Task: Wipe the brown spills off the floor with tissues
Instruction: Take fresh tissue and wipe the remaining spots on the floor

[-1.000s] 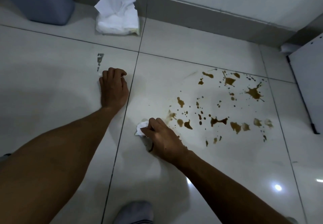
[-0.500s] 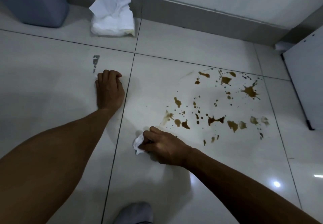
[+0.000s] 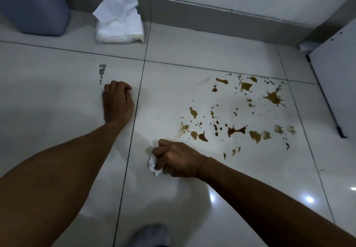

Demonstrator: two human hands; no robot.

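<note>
Head view shows the right hand [image 3: 176,158] clenched round a crumpled white tissue wad [image 3: 153,164], pressed on the glossy pale floor tile [image 3: 240,179]; brown liquid splatters [image 3: 236,130] lie from one to two o'clock of it. Left hand [image 3: 117,104] braces at eleven o'clock, fingers curled, holding nothing. Best press flat and sweep inward, refolding once soaked

Both forearms are bare, no sleeves; a foot [image 3: 149,235] wears what looks like a grey sock.
</note>
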